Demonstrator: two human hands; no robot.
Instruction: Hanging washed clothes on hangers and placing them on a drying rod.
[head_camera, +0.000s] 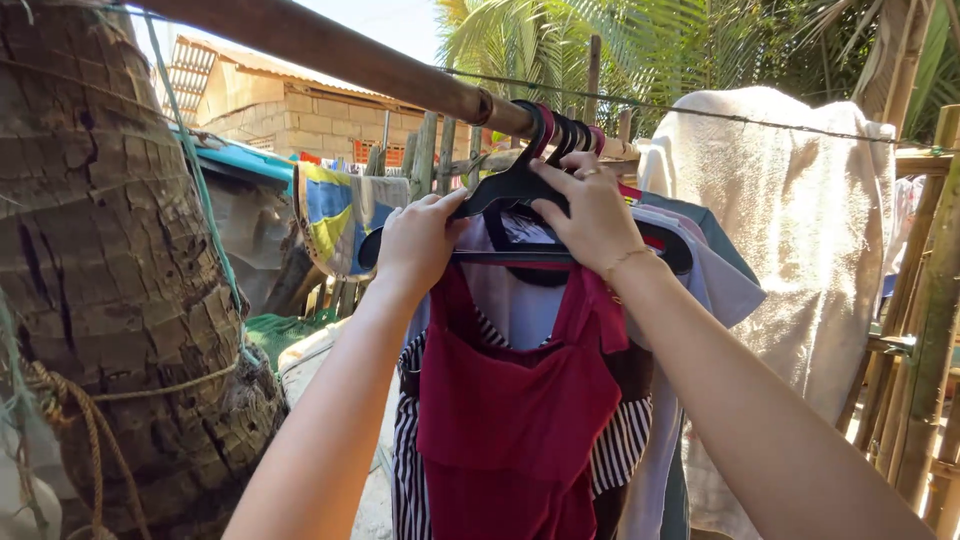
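Both hands grip a black hanger (520, 190) on the pole (330, 50): left hand (415, 240) at 9 o'clock, right hand (590, 215) at 3. The red top (510, 410) looks light, limp; hold the stiff hanger.

A black plastic hanger (510, 190) hooked over a bamboo pole (330, 50) carries a dark-red sleeveless top (515, 410), hanging straight.

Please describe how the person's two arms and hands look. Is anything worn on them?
Both forearms are bare, with no sleeves in view. The right hand has a ring on one finger and a thin bracelet at the wrist. The left hand wears nothing visible.
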